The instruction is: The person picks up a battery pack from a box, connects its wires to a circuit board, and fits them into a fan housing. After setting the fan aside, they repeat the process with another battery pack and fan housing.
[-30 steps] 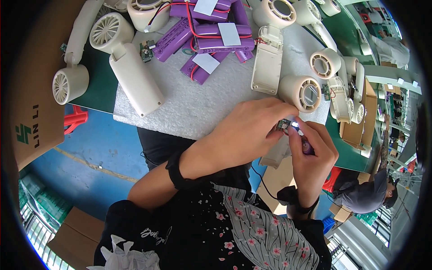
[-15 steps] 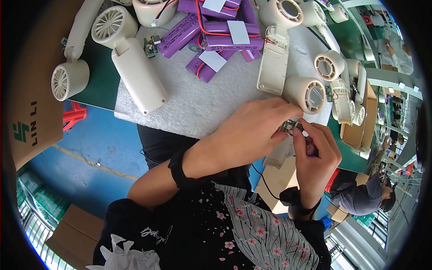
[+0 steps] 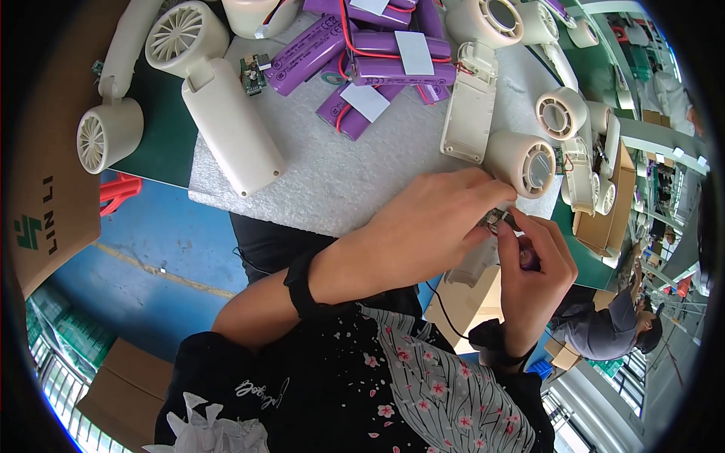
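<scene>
My left hand (image 3: 434,215) reaches across to the right, its fingertips pinched on a small green circuit board (image 3: 495,218). From the other side my right hand (image 3: 542,264) closes its thumb and fingers on the same board. A purple battery cell (image 3: 528,259) shows its end within my right hand's curled fingers. Just beyond my hands is a cream handheld fan head (image 3: 521,164) with a round silvery centre. Below my left fingers a cream handle shell (image 3: 473,266) shows in part; my hands hide where it joins.
Purple battery packs (image 3: 404,72) with red wires and white pads lie on a white foam sheet (image 3: 302,158). Around them are cream fans (image 3: 230,128), an open handle shell (image 3: 470,106) and a loose circuit board (image 3: 254,74). Cardboard boxes (image 3: 57,143) stand left. A person (image 3: 604,328) sits far right.
Both hands keep their pinch on the circuit board, with only slight finger movement. The view has shifted a little, so hands and nearby fans appear slightly farther right.
</scene>
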{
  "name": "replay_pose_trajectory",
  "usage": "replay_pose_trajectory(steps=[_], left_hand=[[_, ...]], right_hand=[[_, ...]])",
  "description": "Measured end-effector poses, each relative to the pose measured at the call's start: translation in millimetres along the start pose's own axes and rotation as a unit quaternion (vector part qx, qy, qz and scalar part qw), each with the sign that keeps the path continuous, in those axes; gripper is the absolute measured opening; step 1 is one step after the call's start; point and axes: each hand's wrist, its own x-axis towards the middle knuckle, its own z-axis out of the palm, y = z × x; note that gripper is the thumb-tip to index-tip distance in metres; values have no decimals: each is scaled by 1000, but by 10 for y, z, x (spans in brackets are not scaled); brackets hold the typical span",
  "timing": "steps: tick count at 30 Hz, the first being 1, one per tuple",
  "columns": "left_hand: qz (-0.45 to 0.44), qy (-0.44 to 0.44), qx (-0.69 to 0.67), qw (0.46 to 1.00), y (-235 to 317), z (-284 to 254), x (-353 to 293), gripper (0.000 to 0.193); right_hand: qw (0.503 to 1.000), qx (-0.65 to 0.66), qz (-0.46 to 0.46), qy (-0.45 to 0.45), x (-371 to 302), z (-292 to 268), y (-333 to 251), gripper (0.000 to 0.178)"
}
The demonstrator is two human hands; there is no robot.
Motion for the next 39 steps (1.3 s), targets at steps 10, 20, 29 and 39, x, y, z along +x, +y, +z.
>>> replay_pose_trajectory(steps=[10, 20, 29, 39], left_hand=[[-1, -7, 1, 1000, -9, -14, 5, 39], [9, 0, 6, 1000, -16, -1, 3, 39], [7, 0, 8, 1000, -12, 4, 3, 39], [7, -3, -9, 1000, -18, -9, 20, 36]], right_hand=[[1000, -2, -2, 9, 13, 15, 37, 22], [1000, 3, -13, 12, -13, 23, 34, 23], [1000, -6, 2, 0, -13, 11, 7, 25], [998, -40, -48, 4, 3, 26, 49, 28]])
